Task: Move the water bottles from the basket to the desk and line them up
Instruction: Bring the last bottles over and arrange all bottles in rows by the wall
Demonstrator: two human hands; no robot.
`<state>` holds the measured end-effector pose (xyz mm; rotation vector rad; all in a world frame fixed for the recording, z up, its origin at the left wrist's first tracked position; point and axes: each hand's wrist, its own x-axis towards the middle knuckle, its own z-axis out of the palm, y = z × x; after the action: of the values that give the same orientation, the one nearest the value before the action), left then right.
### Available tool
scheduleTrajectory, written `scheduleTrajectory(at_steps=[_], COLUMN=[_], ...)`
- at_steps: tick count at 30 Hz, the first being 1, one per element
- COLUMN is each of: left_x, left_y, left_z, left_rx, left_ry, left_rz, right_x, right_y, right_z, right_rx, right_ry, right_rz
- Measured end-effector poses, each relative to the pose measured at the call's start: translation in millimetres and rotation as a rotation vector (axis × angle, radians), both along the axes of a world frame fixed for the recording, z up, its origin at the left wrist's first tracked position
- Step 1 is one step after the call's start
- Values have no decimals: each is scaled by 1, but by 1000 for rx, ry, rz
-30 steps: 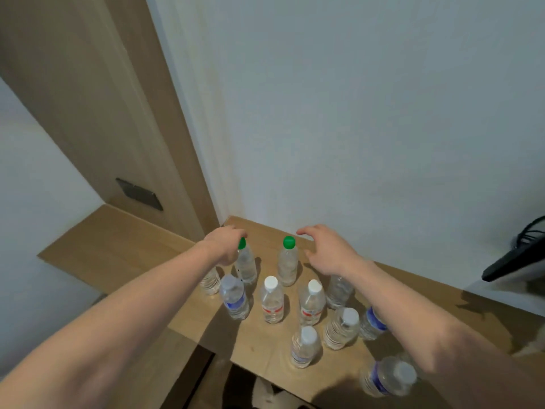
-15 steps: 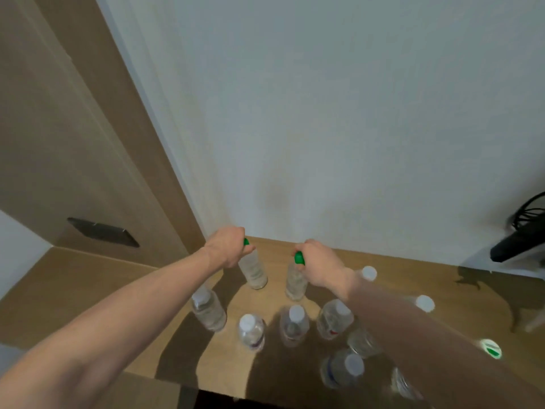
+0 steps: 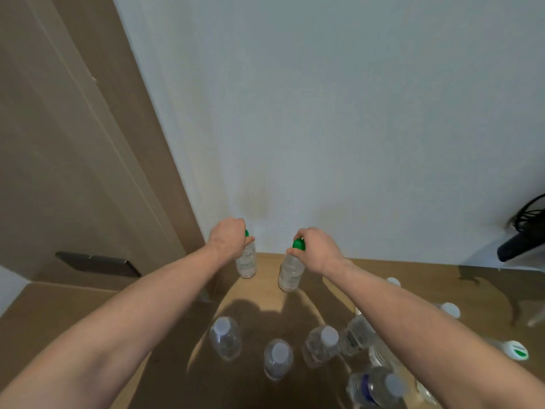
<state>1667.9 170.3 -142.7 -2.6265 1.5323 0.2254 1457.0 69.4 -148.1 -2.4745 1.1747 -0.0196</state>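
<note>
Left hand point(image 3: 228, 240) grips one green-capped bottle point(image 3: 247, 262) by its neck, right hand point(image 3: 317, 249) grips another point(image 3: 290, 271), both over the tabletop point(image 3: 59, 314).

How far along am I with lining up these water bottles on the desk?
Mostly there: several white-capped bottles already stand on the desk, loosely grouped. Your left hand and right hand each grip a green-capped bottle by the top. Left: set these two down and straighten the rows. No basket is visible.
</note>
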Motion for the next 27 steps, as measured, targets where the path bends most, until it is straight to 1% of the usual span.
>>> scheduleTrajectory(at_steps=[8, 16, 20, 27], left_x=[17, 25, 23, 23], left_y=[-4, -13, -19, -22], left_z=[-13, -21, -27, -35], left_rx=[-117, -237, -285, -310], left_ry=[80, 208, 232, 302], left_rz=[25, 14, -7, 48], right_x=[45, 78, 88, 98], right_y=[-5, -10, -13, -14], right_z=[-4, -15, -22, -32], right_rx=[29, 48, 62, 142], right_ry=[-77, -111, -145, -190], right_rz=[-129, -192, -222, -265])
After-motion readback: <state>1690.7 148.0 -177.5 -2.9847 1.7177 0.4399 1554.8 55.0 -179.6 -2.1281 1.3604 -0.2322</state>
